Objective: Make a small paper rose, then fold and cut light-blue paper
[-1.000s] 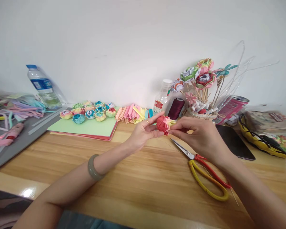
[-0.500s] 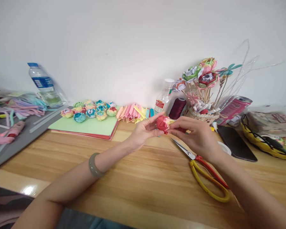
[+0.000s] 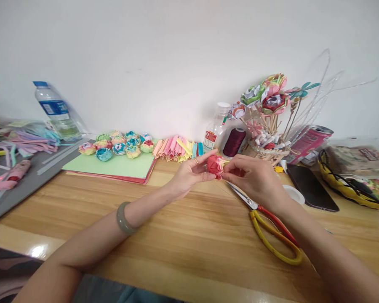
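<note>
The left hand (image 3: 194,172) and the right hand (image 3: 259,176) both pinched the red paper flower (image 3: 214,166), seemingly for steadiness; scissors (image 3: 253,205) lay with handles (image 3: 279,223) toward the table's (image 3: 177,240) near edge, probably for reach

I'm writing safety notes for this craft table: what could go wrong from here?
The red flower, held by the left hand and right hand, could be crushed by too firm a squeeze. The scissors lie near the right hand, so lowering it might meet the blades. The white-capped bottle behind the hands might get bumped.
</note>
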### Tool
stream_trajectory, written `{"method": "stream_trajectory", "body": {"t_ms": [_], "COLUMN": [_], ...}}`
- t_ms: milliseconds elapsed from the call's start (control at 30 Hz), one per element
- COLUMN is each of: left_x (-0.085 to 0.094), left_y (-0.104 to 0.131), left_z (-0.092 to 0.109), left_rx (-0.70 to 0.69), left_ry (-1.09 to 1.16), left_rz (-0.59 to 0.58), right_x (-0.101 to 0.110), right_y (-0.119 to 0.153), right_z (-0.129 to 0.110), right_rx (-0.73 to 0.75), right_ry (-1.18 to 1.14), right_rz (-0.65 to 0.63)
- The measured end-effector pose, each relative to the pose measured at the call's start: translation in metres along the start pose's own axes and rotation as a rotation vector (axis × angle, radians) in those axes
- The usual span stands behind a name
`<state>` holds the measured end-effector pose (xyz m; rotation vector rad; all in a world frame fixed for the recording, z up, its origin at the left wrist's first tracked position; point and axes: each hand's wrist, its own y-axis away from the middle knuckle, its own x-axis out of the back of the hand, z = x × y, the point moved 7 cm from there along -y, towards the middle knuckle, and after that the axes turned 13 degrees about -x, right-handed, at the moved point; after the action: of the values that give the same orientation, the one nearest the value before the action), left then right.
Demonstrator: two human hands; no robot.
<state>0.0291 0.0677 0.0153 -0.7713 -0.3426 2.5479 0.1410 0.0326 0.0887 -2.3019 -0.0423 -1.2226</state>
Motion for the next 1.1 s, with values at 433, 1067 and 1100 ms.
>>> {"method": "stream_trajectory", "body": {"t_ms": [433, 1067, 1100], "left_x": [0.001, 0.001, 0.001], "left_y": [0.0, 0.011, 0.012], "left_z": [-0.005, -0.003, -0.004], "left_rx": [0.012, -0.062, -0.05], "left_ry": [-0.003, 0.048, 0.08], "left_rz": [0.018, 0.326, 0.336], "right_x": [-0.003, -0.007, -0.007], "right_y": [-0.002, 0.025, 0.026], "right_z": [0.004, -0.028, -0.029], "right_rx": [-0.117, 0.227, 0.252], "right_ry": [0.048, 0.741, 0.753], "right_rz": [-0.018, 0.501, 0.513]}}
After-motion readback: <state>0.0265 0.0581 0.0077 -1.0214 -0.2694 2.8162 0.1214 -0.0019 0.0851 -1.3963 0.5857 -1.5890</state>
